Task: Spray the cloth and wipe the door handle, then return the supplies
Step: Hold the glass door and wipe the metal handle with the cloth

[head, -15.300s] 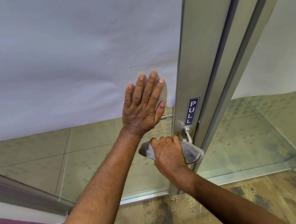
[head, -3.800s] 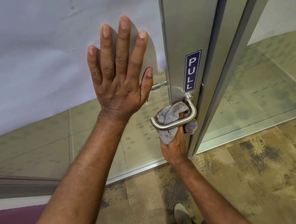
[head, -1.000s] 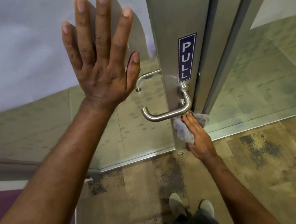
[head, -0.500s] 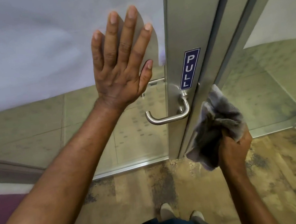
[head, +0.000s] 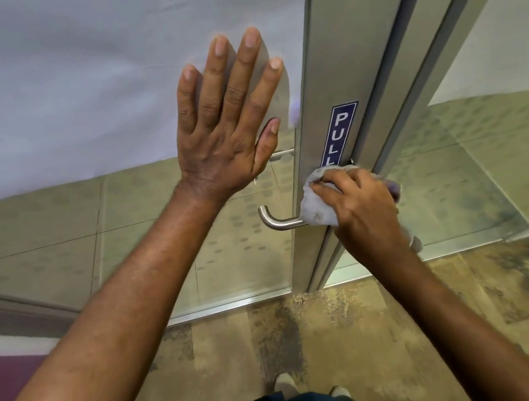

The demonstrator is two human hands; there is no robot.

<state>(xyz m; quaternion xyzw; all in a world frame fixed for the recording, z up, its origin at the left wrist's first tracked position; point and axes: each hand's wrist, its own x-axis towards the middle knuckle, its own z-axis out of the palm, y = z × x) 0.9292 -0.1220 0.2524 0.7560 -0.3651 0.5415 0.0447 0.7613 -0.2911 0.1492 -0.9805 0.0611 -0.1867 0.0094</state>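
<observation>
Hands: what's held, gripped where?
Right hand grips the bunched cloth against the door handle base. Left hand holds nothing, flat on the door.

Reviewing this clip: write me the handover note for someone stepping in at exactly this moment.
Left hand: open, fingers straight, palm flat against the frosted glass door panel, bracing it.
Right hand: grips the grey cloth, bunched and pressed over the inner end of the door handle, just under the PULL sign.
The handle's curved free end shows bare, left of the cloth.
Done: wiping is under way.
Left: finish the handle, including its free end, then return the cloth and spray. The spray bottle is not in view, so its place cannot be told.
</observation>
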